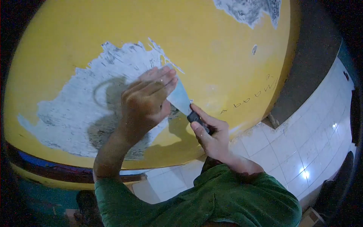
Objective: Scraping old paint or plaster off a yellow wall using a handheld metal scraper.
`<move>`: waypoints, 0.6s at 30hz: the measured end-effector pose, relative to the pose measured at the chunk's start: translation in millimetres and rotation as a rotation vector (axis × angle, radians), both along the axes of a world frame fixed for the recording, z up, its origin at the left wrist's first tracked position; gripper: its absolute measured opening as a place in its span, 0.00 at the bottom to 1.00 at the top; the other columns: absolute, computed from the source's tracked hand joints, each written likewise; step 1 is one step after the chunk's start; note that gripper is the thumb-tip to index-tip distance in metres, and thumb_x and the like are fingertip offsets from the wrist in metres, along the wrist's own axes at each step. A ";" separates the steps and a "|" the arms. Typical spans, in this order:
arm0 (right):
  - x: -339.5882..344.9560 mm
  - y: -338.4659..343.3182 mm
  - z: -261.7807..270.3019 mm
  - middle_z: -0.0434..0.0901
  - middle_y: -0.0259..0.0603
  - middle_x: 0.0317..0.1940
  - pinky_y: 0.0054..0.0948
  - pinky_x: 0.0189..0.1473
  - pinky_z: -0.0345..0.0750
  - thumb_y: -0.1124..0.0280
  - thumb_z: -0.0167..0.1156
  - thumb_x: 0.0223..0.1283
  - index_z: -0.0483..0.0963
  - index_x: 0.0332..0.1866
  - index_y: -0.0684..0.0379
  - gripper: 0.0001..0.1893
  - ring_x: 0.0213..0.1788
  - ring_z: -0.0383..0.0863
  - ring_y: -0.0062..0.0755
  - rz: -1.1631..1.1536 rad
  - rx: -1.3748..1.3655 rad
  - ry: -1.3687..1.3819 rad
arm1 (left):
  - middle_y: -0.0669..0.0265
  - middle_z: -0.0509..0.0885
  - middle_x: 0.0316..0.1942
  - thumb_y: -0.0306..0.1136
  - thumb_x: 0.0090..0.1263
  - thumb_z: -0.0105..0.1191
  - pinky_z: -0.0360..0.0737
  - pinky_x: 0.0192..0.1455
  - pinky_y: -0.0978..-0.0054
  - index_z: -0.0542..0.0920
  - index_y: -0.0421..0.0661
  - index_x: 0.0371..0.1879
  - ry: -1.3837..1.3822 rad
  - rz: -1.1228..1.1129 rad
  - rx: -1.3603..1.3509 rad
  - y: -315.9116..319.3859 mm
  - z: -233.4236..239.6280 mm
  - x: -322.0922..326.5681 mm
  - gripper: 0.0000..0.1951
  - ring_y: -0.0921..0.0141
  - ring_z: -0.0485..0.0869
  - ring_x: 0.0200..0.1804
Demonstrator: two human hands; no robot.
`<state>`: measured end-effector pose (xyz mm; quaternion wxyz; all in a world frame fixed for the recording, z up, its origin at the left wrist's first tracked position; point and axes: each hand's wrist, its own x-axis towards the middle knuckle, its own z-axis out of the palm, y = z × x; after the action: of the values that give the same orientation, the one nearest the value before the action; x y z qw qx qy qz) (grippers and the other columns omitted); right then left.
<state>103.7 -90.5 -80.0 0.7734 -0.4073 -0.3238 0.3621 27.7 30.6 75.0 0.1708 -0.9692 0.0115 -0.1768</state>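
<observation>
My right hand [213, 135] grips the dark handle [195, 119] of a wide-bladed scraper. The thumb and forefinger press near the base of its metal blade [181, 96]. My left hand [146, 98] lies over the blade's far part, fingers stretched out and thumb apart; it hides the blade's edge. Under both hands is a yellow painted wall [198, 51]. A large bare patch [65, 113] with ragged edges shows white and grey where paint is gone. A thin loose-looking sliver [163, 52] borders the patch just beyond my left fingertips.
Another stripped patch [251, 11] is at the top right, with a small chip [254, 49] below. Handwriting [246, 96] marks the yellow paint. A dark grey band [309, 65] edges the wall; white floor tiles [286, 154] lie right. A person's dark-haired head [86, 203] shows lower left.
</observation>
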 end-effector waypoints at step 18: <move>4.6 12.0 0.1 0.75 0.26 0.29 0.14 0.31 0.67 0.71 0.59 0.59 0.70 0.57 0.59 0.20 0.28 0.65 0.11 -0.042 0.020 -0.007 | 0.60 0.78 0.50 0.22 0.47 0.53 0.69 0.62 0.63 0.78 0.43 0.45 -0.062 -0.092 0.029 24.3 -12.2 -2.3 0.21 0.65 0.76 0.56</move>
<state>108.4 -78.5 -79.9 0.7838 -0.4074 -0.3215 0.3413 25.4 54.9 62.8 0.1767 -0.9592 0.0531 -0.2143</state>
